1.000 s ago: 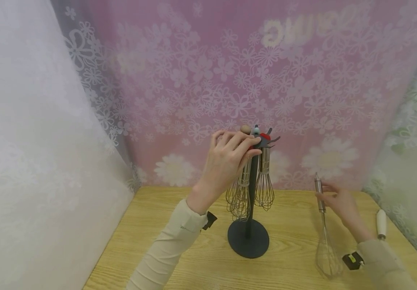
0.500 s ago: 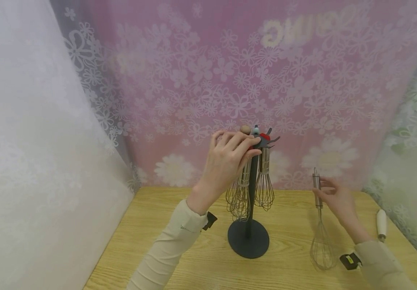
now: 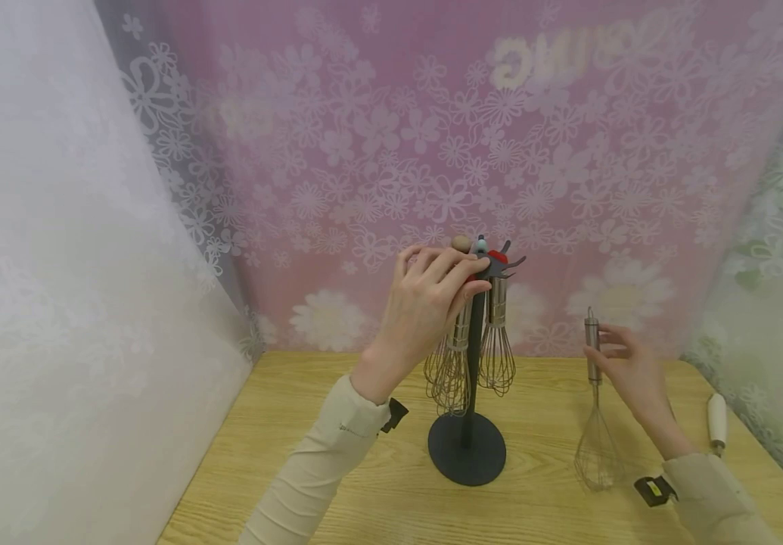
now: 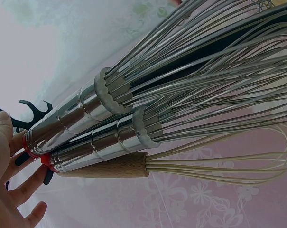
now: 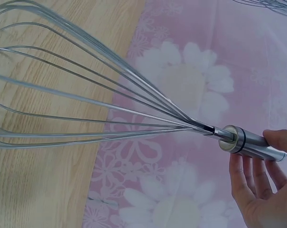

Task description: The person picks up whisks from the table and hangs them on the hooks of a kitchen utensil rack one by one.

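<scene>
A dark whisk stand [image 3: 466,454] with a round base and hooked top stands mid-table. My left hand [image 3: 418,303] grips its top, fingers draped over the hooks and thumb below. Several whisks hang there: two with shiny metal handles and red ends [image 4: 69,121], and one with a wooden handle [image 4: 119,166]. To the right of the stand, my right hand [image 3: 636,375] holds a wire whisk [image 3: 593,352] by its metal handle, thumb on one side and fingers on the other. That whisk is upright, loop end at the top, wires [image 5: 110,99] pointing down, apart from the stand.
A white-handled utensil [image 3: 716,421] lies at the table's right side, its lower part hidden by the right sleeve. Patterned pink cloth [image 3: 364,166] closes off the back, with pale cloth on both sides. Bare wood-grain tabletop [image 3: 282,424] shows left of the stand.
My right hand has raised the whisk slightly and carried it left toward the stand, bringing it more upright. My left hand and the stand have stayed in place.
</scene>
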`<state>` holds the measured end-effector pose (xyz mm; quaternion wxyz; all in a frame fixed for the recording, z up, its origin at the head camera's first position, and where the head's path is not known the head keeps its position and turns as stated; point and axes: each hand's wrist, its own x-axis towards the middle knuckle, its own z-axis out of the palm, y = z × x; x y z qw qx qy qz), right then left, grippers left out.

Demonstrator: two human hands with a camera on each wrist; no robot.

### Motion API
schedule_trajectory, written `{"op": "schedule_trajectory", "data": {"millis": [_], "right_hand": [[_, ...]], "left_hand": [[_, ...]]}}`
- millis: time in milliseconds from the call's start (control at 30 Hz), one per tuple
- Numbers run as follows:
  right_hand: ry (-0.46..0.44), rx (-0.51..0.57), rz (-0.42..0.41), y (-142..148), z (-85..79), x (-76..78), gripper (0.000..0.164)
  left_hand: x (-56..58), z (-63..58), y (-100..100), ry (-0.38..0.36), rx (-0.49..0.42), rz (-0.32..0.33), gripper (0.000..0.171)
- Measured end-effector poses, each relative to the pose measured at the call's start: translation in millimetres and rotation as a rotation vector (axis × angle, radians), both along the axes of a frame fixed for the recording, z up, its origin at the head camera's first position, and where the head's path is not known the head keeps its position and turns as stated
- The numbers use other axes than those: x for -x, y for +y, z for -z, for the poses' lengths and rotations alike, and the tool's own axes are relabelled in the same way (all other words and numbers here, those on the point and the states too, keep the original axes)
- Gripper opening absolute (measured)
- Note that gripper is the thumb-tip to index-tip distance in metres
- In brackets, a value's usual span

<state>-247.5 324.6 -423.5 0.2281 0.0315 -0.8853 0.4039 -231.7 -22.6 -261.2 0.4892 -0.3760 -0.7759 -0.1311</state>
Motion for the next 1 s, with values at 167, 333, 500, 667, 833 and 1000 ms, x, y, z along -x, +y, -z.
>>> {"op": "schedule_trajectory", "data": {"millis": [167,333,500,667,833,1000], "right_hand": [[0.07,0.022,0.007,-5,-4.2,-1.1,0.053],[0.144,0.049,0.008,-13,-11.6,-4.7,0.049],[0.18,0.078,-0.016,-22,-20.7,-9.2,0.048],[0.233,0.106,-0.041,-31,-27.3,-10.4,0.047],[0.281,0.129,-0.052,-37,-31.5,-10.6,0.048],[0.294,0.129,-0.054,-40,-36.1,-10.0,0.049]], "left_hand": [[0.0,0.0,0,-0.003,0.002,-0.002,0.028],[0.1,0.0,0,0.003,0.013,-0.01,0.028],[0.7,0.2,0,0.011,0.022,-0.012,0.028],[0.9,0.6,0,0.012,0.024,-0.014,0.028],[0.6,0.2,0,0.013,0.026,-0.018,0.028],[0.2,-0.3,0,0.011,0.026,-0.017,0.028]]}}
